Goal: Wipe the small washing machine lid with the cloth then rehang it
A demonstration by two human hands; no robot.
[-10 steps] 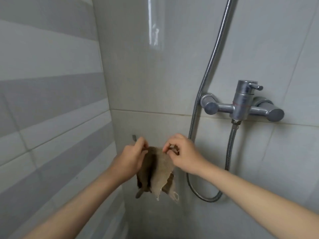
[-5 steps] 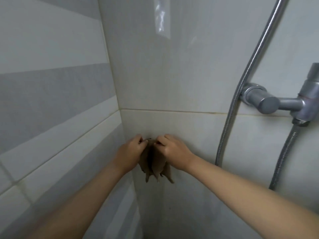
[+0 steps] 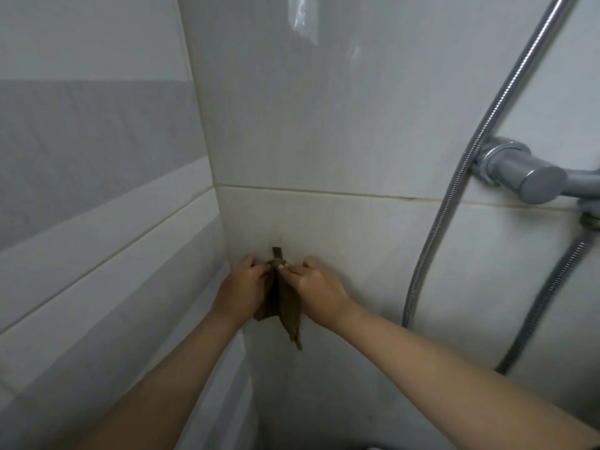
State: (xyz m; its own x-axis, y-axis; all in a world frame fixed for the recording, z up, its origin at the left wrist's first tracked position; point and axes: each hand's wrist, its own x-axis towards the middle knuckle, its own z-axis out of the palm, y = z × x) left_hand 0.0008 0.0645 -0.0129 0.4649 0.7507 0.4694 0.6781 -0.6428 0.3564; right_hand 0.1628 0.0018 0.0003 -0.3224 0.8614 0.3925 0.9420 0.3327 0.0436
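Both hands are pinching the top of the brown cloth (image 3: 285, 303) against the tiled wall (image 3: 324, 125): the left hand (image 3: 242, 289) and right hand (image 3: 316, 287) are closing fingertips on its bunched upper edge, just under a small dark hook (image 3: 277, 253). Coarse and frayed, the cloth is hanging in narrow folds between them. Beyond, a ribbed metal shower hose (image 3: 467, 164) is curving past the chrome mixer tap (image 3: 526, 177). Since a second ago the cloth is looking more gathered.

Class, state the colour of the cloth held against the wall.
Dull brown cloth, seen in the head view.
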